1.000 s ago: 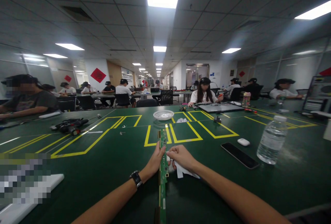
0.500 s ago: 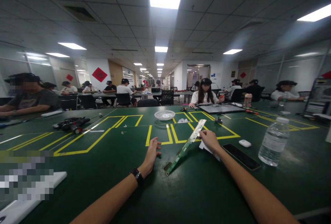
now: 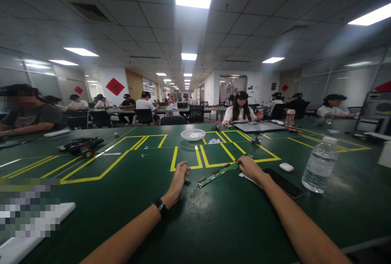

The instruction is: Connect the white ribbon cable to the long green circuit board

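A long, narrow green circuit board (image 3: pixel 218 175) slants across the middle of the table, its near end toward my left hand. Closed around its far right part is my right hand (image 3: pixel 249 167), which hides some of the board. My left hand (image 3: pixel 179 177), with a dark watch on the wrist, rests left of the board and apart from it, fingers spread and slightly curled. A piece of white paper (image 3: pixel 251 179) shows partly under my right hand. Beside that hand lies a black phone (image 3: pixel 285 184).
A clear water bottle (image 3: pixel 320 165) and a white earbud case (image 3: pixel 286 167) stand on the right. Ahead is a white round basket (image 3: pixel 193 134) near yellow tape lines. A power tool (image 3: pixel 82 147) lies left. A person (image 3: pixel 241 109) sits across the table.
The circuit board has turned from a tilted, raised pose to a flatter one, its other face showing, and its near end has moved away from me. My left hand has barely moved.
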`<state>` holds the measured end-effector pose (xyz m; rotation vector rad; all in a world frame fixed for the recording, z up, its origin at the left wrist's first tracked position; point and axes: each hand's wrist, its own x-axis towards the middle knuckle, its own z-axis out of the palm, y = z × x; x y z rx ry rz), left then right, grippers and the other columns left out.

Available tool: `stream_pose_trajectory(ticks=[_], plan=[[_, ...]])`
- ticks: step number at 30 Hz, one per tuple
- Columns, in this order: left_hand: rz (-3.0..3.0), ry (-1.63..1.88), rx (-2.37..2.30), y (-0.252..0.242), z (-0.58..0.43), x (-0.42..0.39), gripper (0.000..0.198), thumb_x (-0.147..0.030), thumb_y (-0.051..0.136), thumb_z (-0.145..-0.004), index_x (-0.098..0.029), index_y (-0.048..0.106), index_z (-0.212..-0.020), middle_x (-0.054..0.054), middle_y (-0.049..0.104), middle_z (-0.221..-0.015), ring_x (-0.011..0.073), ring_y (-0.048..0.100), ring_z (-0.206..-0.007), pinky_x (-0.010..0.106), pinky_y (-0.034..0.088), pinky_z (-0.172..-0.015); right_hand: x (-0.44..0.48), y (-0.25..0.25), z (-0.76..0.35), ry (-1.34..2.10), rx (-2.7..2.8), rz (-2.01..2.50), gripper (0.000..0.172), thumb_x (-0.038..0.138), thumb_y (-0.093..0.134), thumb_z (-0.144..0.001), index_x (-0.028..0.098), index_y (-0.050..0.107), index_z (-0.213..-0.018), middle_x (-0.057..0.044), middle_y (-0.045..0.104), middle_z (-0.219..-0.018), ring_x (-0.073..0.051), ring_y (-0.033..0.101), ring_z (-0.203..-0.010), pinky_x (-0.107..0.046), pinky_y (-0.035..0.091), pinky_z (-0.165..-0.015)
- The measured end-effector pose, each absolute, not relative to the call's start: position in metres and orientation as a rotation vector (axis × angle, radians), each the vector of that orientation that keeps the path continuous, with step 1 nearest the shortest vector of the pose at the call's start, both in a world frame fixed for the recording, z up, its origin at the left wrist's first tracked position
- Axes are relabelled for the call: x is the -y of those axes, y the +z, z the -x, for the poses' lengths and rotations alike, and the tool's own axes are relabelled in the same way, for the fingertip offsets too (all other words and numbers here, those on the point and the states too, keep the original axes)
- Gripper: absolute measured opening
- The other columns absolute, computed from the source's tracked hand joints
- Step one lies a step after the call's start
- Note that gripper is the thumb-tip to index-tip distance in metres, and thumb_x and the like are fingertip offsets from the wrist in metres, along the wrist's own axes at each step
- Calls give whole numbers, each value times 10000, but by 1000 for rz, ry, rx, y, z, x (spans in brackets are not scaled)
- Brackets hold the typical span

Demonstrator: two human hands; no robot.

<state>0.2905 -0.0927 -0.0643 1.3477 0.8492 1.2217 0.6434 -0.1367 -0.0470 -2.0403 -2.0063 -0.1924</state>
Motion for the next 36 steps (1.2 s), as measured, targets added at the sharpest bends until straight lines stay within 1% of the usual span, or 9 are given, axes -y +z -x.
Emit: stream_pose_trajectory(ticks=[9, 17, 22, 25, 27, 29, 32, 34, 36], plan=[[-1384, 1208, -859, -64, -292, 93, 386, -469, 443, -862, -200, 471, -1137, 53, 569, -948, 125, 519, -768, 192, 456, -560, 127, -62, -645, -336, 1875, 2165, 291, 137, 392, -877, 112, 639, -1029, -138, 608, -1089, -220, 532, -1019, -285, 333, -910], [-1452, 1178, -865, -65, -291, 93, 393, -477, 400, -884, -206, 450, -1164, 56, 562, -981, 129, 513, -787, 198, 459, -580, 125, -63, -644, -363, 1870, 2195, 300, 124, 409, -842, 121, 638, -1037, -133, 593, -1114, -241, 500, -1047, -307, 336, -901], [-1479, 1165, -867, -64, -292, 94, 385, -457, 386, -888, -203, 438, -1173, 58, 563, -989, 130, 511, -792, 201, 452, -581, 126, -63, -644, -365, 1883, 2208, 315, 147, 409, -851, 133, 628, -1077, -139, 577, -1143, -251, 483, -1084, -317, 339, -904], [-1496, 1163, -871, -64, -292, 95, 382, -447, 395, -885, -197, 442, -1171, 58, 562, -983, 132, 511, -798, 204, 451, -584, 124, -66, -646, -380, 1886, 2199, 321, 148, 409, -850, 140, 627, -1086, -137, 578, -1154, -250, 477, -1105, -320, 340, -922], [-1498, 1161, -877, -64, -293, 95, 378, -437, 399, -884, -193, 446, -1169, 58, 563, -981, 133, 510, -797, 205, 451, -582, 122, -69, -649, -387, 1895, 2204, 340, 147, 404, -852, 146, 624, -1111, -135, 562, -1202, -250, 465, -1139, -325, 336, -944], [-1499, 1165, -872, -64, -293, 94, 373, -430, 402, -883, -193, 447, -1168, 57, 565, -972, 133, 512, -793, 203, 450, -579, 118, -74, -652, -395, 1891, 2244, 408, 143, 389, -860, 147, 571, -1225, -145, 504, -1302, -258, 431, -1201, -345, 326, -973], [-1503, 1173, -859, -65, -293, 94, 365, -423, 402, -885, -197, 447, -1168, 56, 567, -962, 132, 515, -788, 199, 447, -577, 114, -81, -655, -425, 1828, 2307, 568, 130, 366, -866, 164, 338, -1432, -162, 370, -1432, -280, 389, -1263, -397, 315, -1001], [-1505, 1171, -859, -65, -293, 94, 360, -420, 393, -889, -199, 444, -1169, 56, 567, -963, 131, 514, -787, 197, 445, -578, 113, -82, -656, -452, 1799, 2294, 632, 133, 370, -863, 184, 225, -1476, -163, 331, -1458, -287, 390, -1268, -416, 315, -1008], [-1504, 1165, -864, -65, -293, 94, 359, -421, 388, -891, -201, 443, -1170, 57, 566, -969, 131, 514, -790, 197, 445, -580, 114, -81, -655, -471, 1794, 2257, 639, 147, 384, -860, 180, 222, -1477, -160, 350, -1447, -284, 390, -1266, -415, 310, -1019]])
